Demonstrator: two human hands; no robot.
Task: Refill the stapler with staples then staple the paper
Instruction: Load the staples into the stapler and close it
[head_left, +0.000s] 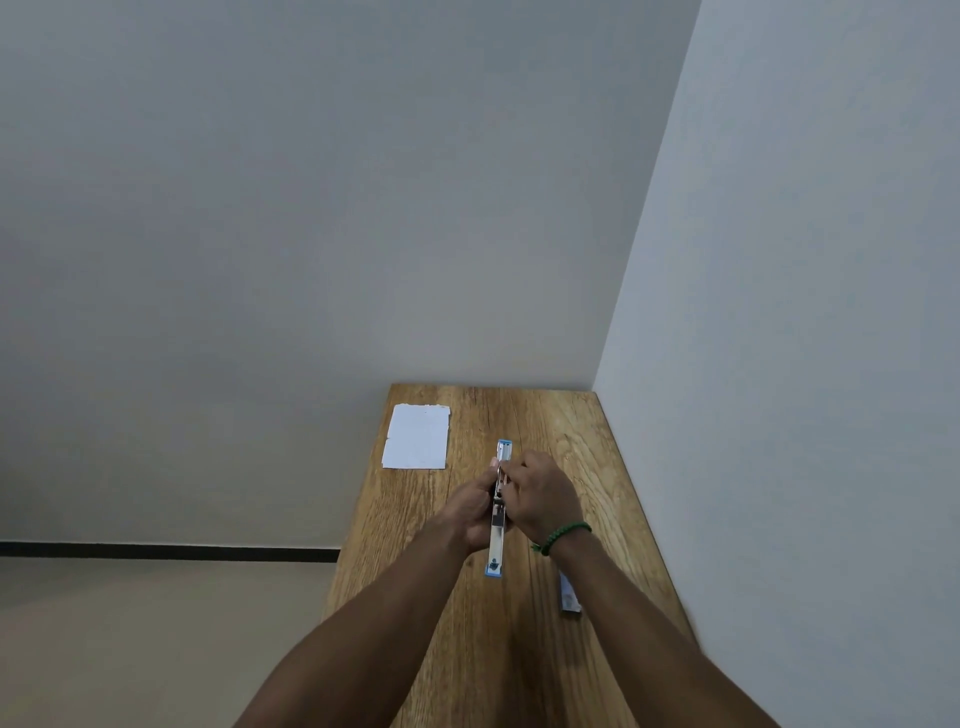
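Note:
A blue and silver stapler (497, 545) lies folded open lengthwise in the middle of the wooden table (519, 649), its metal channel facing up. My left hand (470, 512) grips its left side near the hinge. From the right, my right hand (540, 493) pinches at the channel; whether staples are in its fingers is hidden. White paper (417, 437) lies flat at the far left of the table, apart from both hands. A small staple box (569, 592) lies near the right forearm.
The table stands in a corner, with walls behind it and along its right edge. Its left edge drops to the floor. I wear a green bead bracelet (563, 535) on my right wrist.

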